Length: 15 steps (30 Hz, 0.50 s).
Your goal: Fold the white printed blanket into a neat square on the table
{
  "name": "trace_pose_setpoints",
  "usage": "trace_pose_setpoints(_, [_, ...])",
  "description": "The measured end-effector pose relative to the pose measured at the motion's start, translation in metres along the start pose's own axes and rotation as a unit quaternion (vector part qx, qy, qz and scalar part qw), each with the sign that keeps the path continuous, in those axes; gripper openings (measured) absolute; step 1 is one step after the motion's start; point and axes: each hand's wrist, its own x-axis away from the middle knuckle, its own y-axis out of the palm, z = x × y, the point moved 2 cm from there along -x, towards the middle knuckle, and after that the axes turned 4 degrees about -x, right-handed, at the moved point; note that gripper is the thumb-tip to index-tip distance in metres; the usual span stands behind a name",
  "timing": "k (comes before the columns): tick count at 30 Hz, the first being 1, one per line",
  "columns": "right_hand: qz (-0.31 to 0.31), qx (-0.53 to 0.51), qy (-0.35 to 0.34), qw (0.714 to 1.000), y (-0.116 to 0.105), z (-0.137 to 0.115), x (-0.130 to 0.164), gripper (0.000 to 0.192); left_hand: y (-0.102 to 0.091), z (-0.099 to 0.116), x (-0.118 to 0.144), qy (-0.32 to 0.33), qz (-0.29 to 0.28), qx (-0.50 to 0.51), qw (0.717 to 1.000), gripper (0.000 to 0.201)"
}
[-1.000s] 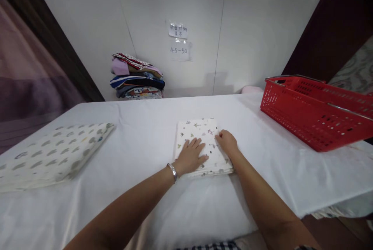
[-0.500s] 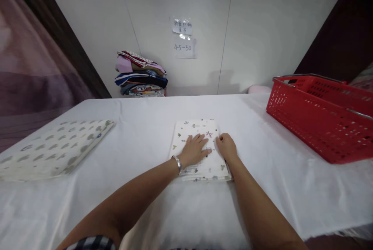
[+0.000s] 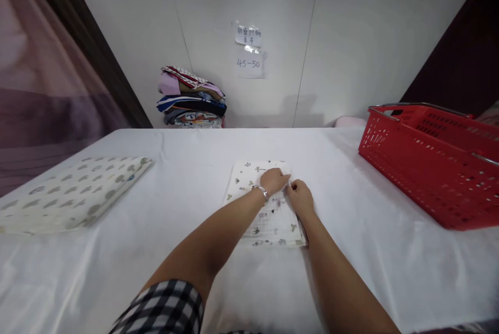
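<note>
A folded white cloth (image 3: pixel 268 225) with small printed plants and figures lies flat on the table in front of me. My left hand (image 3: pixel 274 180), with a silver bracelet at its wrist, reaches across the cloth to its right edge, thumb and fingers closed on the fabric there. Right beside it, my right hand (image 3: pixel 301 198) has its fingers curled round the same edge, pinching the cloth. The fingertips of both hands nearly meet. Part of the cloth's right side is hidden behind my hands.
The table has a white cover (image 3: pixel 187 168). At left lies another folded cloth (image 3: pixel 74 194) with grey-green prints. A red plastic basket (image 3: pixel 429 168) with metal handles stands at right. Behind the table's far edge is a stack of folded fabrics (image 3: pixel 193 100); paper signs (image 3: pixel 249 64) hang on the wall.
My left hand has gone from lying spread on the cloth to its right edge, closing beside my right hand. The right hand has stayed at that edge. The view has shifted slightly.
</note>
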Motion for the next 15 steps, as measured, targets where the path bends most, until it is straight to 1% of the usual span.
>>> trace_pose_setpoints(4, [0.001,-0.030,0.002,1.000,0.002,0.001,-0.001,0.012,0.001,0.006,-0.011,-0.018,-0.031,-0.017,0.999,0.031])
trace_pose_setpoints(7, [-0.003,-0.047,0.004,0.999,0.002,0.001,-0.001,0.018,0.001,0.005,-0.016,-0.024,-0.043,-0.017,0.999,0.028])
trace_pose_setpoints(10, [-0.007,-0.064,0.005,0.998,0.002,0.002,-0.002,0.024,-0.001,0.004,-0.018,-0.011,-0.052,-0.019,0.998,0.024])
trace_pose_setpoints(15, [0.002,-0.094,0.019,0.995,0.002,0.006,-0.003,0.022,-0.003,0.003,-0.018,0.024,-0.058,-0.022,0.998,0.026])
